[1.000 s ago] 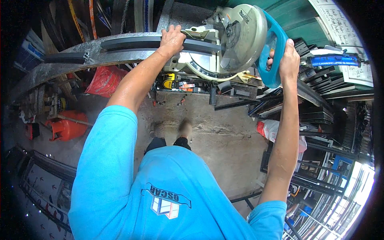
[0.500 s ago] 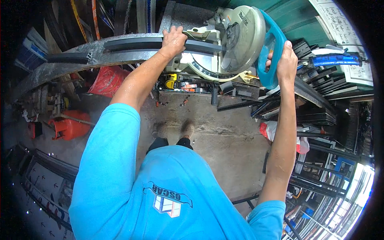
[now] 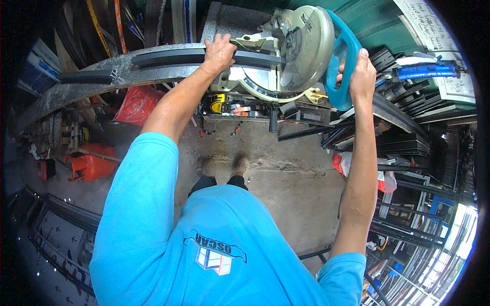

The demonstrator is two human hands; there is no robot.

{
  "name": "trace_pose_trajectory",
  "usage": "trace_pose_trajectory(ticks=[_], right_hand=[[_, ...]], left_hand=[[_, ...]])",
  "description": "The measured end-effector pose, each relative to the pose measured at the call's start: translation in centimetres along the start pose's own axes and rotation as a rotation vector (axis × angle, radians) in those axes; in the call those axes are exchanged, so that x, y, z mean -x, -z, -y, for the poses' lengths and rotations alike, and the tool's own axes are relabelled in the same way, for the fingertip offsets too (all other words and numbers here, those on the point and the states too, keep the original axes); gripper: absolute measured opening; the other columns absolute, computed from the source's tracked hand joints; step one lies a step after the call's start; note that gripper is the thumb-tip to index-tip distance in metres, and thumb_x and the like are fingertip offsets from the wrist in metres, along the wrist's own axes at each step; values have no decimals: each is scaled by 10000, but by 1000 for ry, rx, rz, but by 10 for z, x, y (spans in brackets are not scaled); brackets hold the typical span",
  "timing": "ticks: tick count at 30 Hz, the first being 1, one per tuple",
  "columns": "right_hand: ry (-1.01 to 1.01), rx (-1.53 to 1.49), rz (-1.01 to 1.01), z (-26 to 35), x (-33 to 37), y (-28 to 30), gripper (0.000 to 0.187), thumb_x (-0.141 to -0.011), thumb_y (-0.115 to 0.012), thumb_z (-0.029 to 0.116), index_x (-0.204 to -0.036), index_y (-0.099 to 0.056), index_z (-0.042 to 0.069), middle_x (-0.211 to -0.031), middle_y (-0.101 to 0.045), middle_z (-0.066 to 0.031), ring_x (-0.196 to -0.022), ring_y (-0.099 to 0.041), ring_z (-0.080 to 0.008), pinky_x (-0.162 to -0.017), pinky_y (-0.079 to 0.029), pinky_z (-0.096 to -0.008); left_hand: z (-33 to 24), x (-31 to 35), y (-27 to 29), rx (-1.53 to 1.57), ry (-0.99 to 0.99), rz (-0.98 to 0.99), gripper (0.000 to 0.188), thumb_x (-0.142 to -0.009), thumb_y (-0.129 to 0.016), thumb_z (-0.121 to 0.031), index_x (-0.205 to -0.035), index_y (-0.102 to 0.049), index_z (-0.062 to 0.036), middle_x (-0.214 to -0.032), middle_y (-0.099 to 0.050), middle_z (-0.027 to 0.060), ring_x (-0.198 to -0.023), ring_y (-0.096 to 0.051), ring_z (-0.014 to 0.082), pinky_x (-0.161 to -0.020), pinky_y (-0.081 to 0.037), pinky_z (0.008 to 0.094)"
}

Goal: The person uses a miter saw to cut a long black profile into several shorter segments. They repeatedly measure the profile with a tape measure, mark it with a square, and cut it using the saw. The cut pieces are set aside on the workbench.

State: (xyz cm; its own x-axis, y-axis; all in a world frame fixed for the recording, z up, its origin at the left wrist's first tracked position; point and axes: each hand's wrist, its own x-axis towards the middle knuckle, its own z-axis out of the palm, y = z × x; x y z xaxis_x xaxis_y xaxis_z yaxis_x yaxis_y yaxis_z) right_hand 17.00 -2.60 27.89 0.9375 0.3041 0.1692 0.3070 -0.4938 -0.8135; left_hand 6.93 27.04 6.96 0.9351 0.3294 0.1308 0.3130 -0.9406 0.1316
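Observation:
A mitre saw (image 3: 312, 43) with a pale round guard and a teal loop handle (image 3: 341, 99) stands on the bench ahead of me. My right hand (image 3: 361, 79) is wrapped round the right side of that handle. A long dark metal profile (image 3: 171, 57) lies along the bench, its right end reaching to the saw blade area. My left hand (image 3: 220, 52) grips the profile just left of the saw, pressing it from above near the saw's fence. The fingers' undersides are hidden. Guard and handle cover the blade's edge, so I cannot tell whether it touches the profile.
A yellow tape measure (image 3: 219, 104) lies at the bench's front edge, among small scraps. Another dark profile (image 3: 86, 76) rests farther left. A red bag (image 3: 137, 104) and red gas cylinder (image 3: 95, 163) stand below left. Stacked dark profiles (image 3: 408, 145) crowd the right.

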Motion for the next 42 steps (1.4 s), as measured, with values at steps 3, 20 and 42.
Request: trace_pose_trajectory(ticks=[3, 20, 42], right_hand=[[-7, -2, 1, 2, 1, -1, 622, -1095, -295, 486, -1115, -627, -39, -730, -661, -131, -537, -649, -201, -521, -528, -347], [142, 284, 58, 41, -89, 12, 787, -1050, -290, 573, -1199, -656, -107, -1225, -570, -424, -1258, -550, -497, -1083, -409, -495], [214, -725, 639, -70, 175, 10, 93, -875, -778, 51, -957, -740, 29, -974, -653, -6, -880, -609, -91, -794, -501, -254]], left_hand=[[1, 0, -1, 3, 5, 1, 424, -739, -881, -279, -1148, -786, -225, -1277, -577, 90, -1267, -510, 319, -1046, -397, 666], [44, 50, 6, 203, -182, -122, 377, -684, -891, -201, -1036, -784, -116, -1593, -386, 172, -1419, -390, 444, -1100, -445, 532], [-51, 196, 126, 700, -307, 117, 454, -745, -835, -26, -1185, -724, -17, -1155, -751, 138, -1047, -719, 198, -911, -560, 326]])
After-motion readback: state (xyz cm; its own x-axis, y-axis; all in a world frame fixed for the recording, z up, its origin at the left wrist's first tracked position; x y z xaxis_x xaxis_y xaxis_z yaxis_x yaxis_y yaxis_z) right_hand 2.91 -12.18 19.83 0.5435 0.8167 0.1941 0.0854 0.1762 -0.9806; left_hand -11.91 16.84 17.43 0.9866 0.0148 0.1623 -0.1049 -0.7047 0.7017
